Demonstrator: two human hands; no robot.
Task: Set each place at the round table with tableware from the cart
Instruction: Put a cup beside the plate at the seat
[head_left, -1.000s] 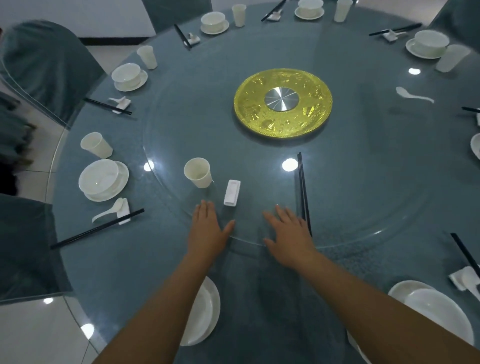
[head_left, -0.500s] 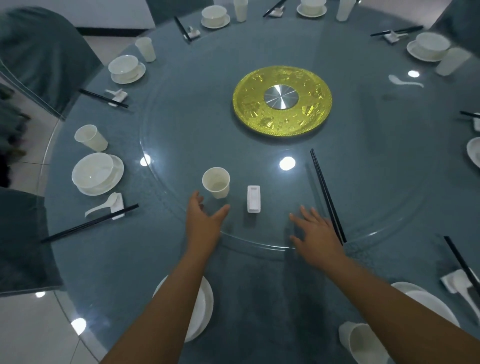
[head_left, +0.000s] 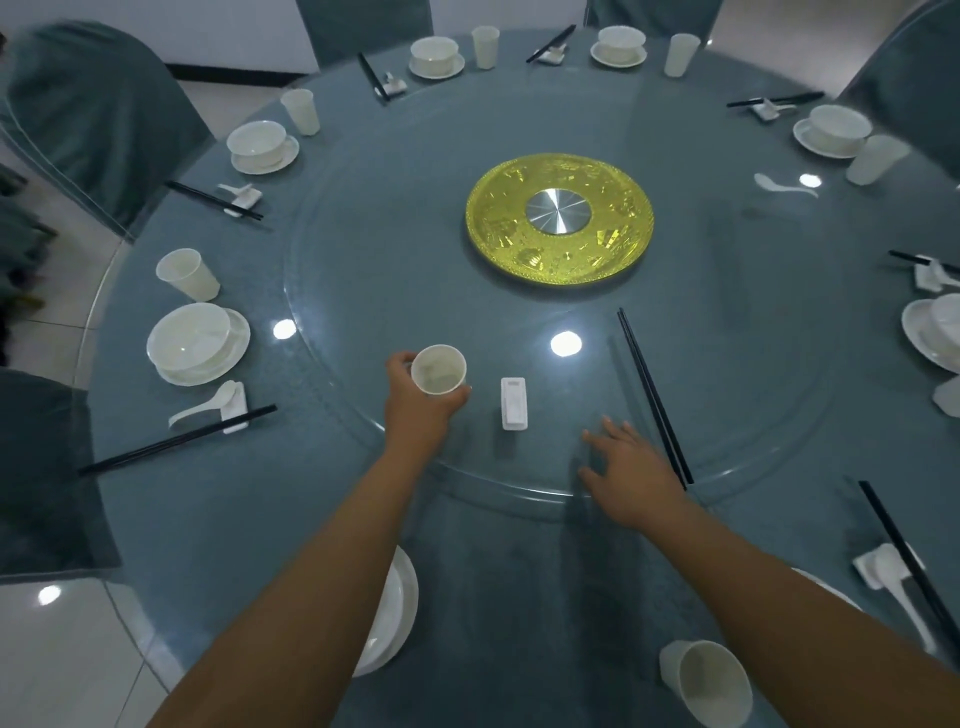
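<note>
Left hand (head_left: 418, 410) grips cup (head_left: 438, 370), fingers curled round its wall; cup upright on turntable (head_left: 363, 249), near its front rim. Rest (head_left: 514, 403) just right of cup, apart from it. Right hand (head_left: 636, 475) flat on turntable rim, fingers spread, holding nothing. Chopsticks (head_left: 653, 396) lie just right of that hand. Gold disc (head_left: 559, 226) at turntable centre, well beyond cup.

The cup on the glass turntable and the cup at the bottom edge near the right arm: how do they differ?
The cup on the turntable stands upright, and the left hand grips it. The cup at the bottom edge appears to lie tilted on the table, off the turntable, and no hand touches it; the right hand rests flat on the glass. Both cups are plain white and empty.
</note>
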